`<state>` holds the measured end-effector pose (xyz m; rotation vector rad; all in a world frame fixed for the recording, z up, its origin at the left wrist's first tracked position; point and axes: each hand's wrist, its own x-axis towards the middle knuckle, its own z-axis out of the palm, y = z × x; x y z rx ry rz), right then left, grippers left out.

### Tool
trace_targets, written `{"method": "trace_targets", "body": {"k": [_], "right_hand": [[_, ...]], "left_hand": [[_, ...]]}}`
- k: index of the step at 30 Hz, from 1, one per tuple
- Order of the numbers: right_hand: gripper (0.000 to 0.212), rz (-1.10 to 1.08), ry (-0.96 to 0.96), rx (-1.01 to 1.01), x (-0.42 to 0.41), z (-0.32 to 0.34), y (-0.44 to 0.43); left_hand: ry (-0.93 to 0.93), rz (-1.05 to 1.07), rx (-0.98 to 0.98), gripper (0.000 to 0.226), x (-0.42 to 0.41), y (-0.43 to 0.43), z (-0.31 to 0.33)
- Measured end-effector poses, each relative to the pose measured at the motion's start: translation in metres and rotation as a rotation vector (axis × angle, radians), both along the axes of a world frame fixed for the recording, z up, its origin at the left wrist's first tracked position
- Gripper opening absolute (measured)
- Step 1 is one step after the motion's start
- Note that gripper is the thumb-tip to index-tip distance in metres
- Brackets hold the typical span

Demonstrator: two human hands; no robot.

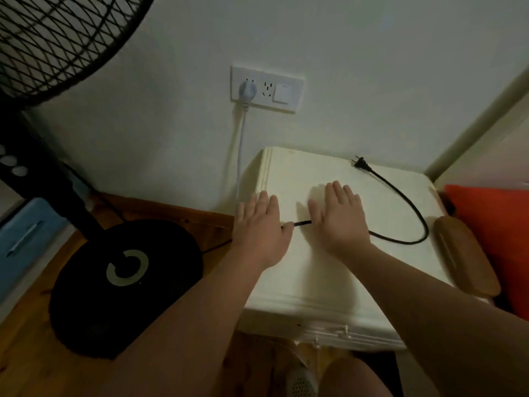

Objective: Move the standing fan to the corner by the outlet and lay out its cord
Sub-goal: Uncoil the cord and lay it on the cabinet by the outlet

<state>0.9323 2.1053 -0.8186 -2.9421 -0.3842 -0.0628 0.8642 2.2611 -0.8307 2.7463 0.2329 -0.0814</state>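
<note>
Left hand point(257, 224), right hand point(339, 219) flat over cord point(302, 223)

The fan point(57, 38) is cut off at the far left edge. Parts of the cord point(400, 196) hide under the left hand point(257, 224) and right hand point(340, 219). The white cord point(240, 156) goes behind the surface point(315, 282). The pillow point(492, 239) runs off the right edge.
</note>
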Motion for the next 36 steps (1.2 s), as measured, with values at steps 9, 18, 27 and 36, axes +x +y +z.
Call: {"method": "trace_targets", "body": {"k": [9,18,27,36], "right_hand": [[0.072,-0.062,0.188,0.037,-0.057,0.102,0.015],[0.076,-0.139,0.154,0.157,-0.180,0.331,0.057],[0.075,0.006,0.034,0.259,-0.267,0.492,0.126],[0.073,0.111,-0.145,0.558,-0.268,0.591,0.178]], "left_hand": [[0.180,-0.036,-0.026,0.070,-0.020,0.012,0.111],[0.114,-0.142,-0.008,0.071,-0.145,0.060,0.347],[0.056,-0.141,0.033,0.069,-0.251,0.139,0.492],[-0.261,-0.188,0.006,0.058,-0.316,0.180,0.589]]}}
